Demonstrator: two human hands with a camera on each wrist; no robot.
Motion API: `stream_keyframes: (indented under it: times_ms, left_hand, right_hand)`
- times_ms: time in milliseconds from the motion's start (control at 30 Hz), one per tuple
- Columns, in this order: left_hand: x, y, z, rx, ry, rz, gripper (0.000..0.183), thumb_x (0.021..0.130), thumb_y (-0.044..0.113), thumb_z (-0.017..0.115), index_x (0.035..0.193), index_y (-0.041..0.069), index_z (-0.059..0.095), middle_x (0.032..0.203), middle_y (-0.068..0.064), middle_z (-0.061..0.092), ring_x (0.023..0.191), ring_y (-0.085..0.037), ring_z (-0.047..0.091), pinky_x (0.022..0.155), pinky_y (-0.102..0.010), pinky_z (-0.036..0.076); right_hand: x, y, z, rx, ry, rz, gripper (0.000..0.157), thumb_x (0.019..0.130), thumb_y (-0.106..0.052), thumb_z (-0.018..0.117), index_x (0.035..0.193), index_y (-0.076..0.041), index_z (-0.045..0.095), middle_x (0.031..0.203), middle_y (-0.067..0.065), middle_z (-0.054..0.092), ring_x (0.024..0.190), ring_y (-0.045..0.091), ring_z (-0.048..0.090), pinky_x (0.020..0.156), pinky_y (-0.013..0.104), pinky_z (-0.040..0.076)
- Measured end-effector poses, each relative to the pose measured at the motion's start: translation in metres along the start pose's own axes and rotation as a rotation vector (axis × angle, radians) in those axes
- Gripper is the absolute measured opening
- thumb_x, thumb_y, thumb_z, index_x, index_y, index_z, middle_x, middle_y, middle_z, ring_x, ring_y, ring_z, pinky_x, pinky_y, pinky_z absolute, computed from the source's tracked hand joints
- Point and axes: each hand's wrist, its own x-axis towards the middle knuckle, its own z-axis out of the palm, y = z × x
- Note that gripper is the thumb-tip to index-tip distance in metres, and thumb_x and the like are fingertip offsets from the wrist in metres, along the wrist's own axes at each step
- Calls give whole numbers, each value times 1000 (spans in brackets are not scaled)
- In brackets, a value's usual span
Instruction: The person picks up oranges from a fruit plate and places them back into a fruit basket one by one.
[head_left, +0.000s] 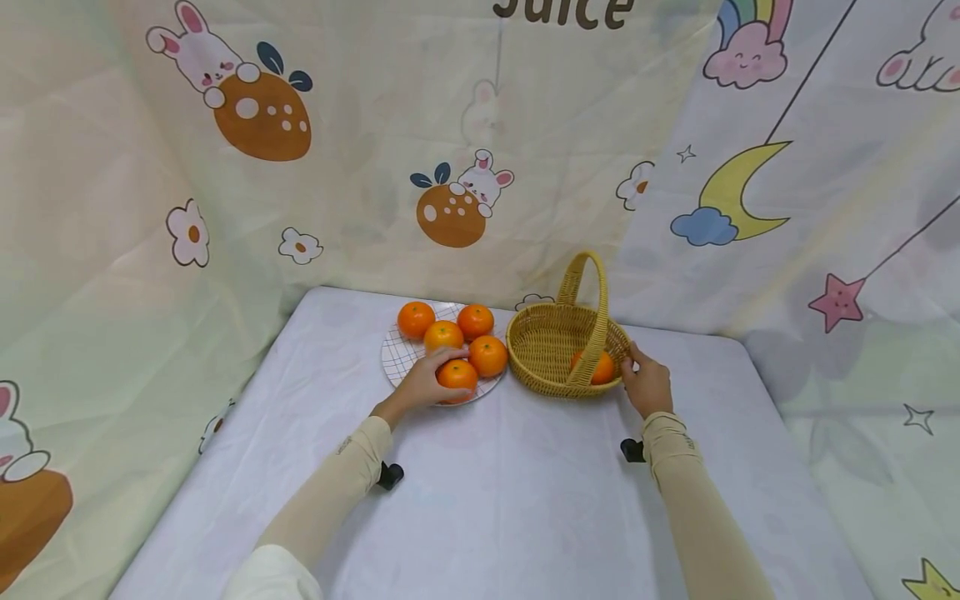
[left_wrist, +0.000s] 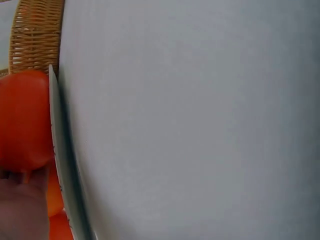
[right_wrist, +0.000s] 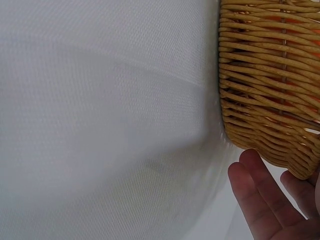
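A round, glossy orange is at the near right part of a plate, held in the person's left grip, a bare hand curled round the peel; its underside is hidden, so contact with the plate cannot be told. Cupping the fruit's sides probably suits better than squeezing, since the smooth skin could slip, and a straight upward lift should spare the four other oranges close by from rolling. The space left of the basket's handle seems the clearest way in, with a low, soft release.

The plate is pale and round, with a thin dark grid pattern and a slim rim. Just right of it stands the basket, woven in tan strands, rounded, with a tall arched handle; one orange lies inside, toward the right. The right grip holds the basket's right rim; a light, steady hold there seems enough against tipping. Under everything is a worktop draped in white cloth, finely textured in the right wrist view. Beige sleeves reach in from the near side, and a creased backdrop printed with rabbits hangs on the far side
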Motion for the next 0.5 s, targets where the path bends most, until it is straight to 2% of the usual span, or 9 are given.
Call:
stream_keyframes:
  times_ms: [167,400,500]
  left_hand:
    - [-6,-4,3,-14,-9,-47,75,71,41,87,138,31,53,137,12,51,118,-16,49,103,-40,41]
    - [-8,-6,3,-37,6,-60,76,69,43,88,136,32,54,133,11,52,113,-17,52,100,-41,43]
    - [-8,-5,3,-48,6,-64,75,69,43,88,136,32,55,132,10,53,113,-18,52,99,-41,44]
  right_hand:
    - [0,-1,-1,4,12,-9,46,102,-16,46,146,-7,40,76,17,63,51,19,51,48,30,46]
    - [1,-1,0,4,-2,12,47,102,-19,46,147,-8,39,87,19,65,56,20,54,51,29,49]
    - [1,0,1,-2,5,6,47,102,-18,46,147,-8,40,86,19,65,55,20,54,50,28,49]
